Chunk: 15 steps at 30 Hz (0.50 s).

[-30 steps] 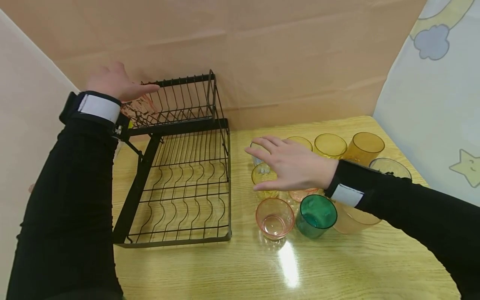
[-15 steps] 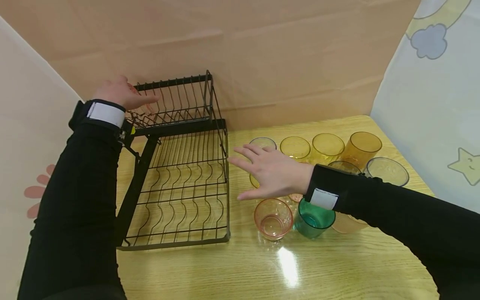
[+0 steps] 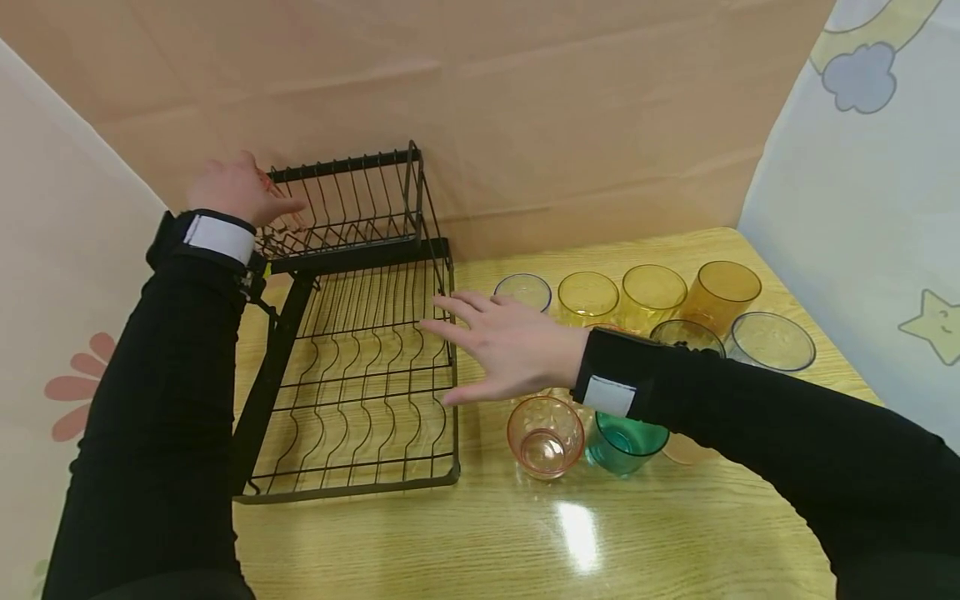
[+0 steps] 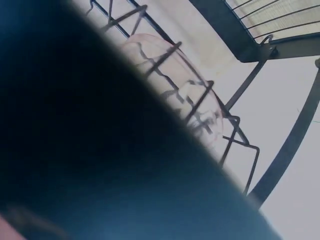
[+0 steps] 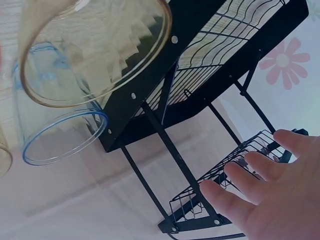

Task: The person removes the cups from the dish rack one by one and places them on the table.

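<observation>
My left hand (image 3: 236, 192) is at the left end of the upper tier of a black wire dish rack (image 3: 345, 487). It holds a clear pink glass (image 3: 296, 220), partly hidden by the hand and wires. In the left wrist view, a dark blur covers most of the hand, while the pink-rimmed glass (image 4: 170, 75) shows behind the rack wires. Fingers spread, my right hand (image 3: 513, 346) hovers empty between the rack's right edge and the glasses. Below it stand a pink tumbler (image 3: 546, 446) and a green tumbler (image 3: 626, 446).
Behind the right hand stand a blue-rimmed glass (image 3: 522, 290), a yellow glass (image 3: 588, 296), another yellow glass (image 3: 652, 292) and an amber glass (image 3: 723, 292). A large clear glass (image 3: 772, 342) is at the right. Cloth screens surround the wooden table (image 3: 412, 542).
My left hand has come down and slightly right onto the pink glass in the upper tier. The open right hand has drifted left from over the glasses towards the rack.
</observation>
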Motion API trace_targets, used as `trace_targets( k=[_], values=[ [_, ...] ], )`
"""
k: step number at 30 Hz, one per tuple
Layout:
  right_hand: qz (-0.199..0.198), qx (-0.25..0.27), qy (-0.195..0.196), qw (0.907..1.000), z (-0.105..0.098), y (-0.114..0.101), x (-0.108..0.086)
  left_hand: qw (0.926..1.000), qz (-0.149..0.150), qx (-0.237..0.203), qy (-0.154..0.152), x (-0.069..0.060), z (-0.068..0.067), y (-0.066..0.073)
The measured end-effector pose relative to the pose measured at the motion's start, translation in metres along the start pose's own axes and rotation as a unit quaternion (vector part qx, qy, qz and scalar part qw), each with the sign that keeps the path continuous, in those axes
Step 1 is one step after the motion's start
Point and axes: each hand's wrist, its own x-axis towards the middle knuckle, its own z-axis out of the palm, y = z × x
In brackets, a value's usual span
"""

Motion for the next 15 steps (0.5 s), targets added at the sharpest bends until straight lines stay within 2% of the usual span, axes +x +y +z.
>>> trace_targets(
  k=[3, 8, 15],
  values=[
    [0.002, -0.003, -0.002, 1.0000, -0.002, -0.002, 0.004, 0.9999, 0.007, 0.005, 0.008, 0.003, 0.001, -0.004],
    [-0.004, -0.001, 0.010, 0.9999, -0.007, -0.006, 0.011, 0.9996, 0.017, -0.018, 0.012, 0.005, -0.001, -0.008],
    [-0.010, -0.011, 0.009, 0.9999, -0.012, -0.012, 0.019, 0.9971, 0.043, -0.063, 0.008, -0.002, -0.018, -0.012]
  ],
)
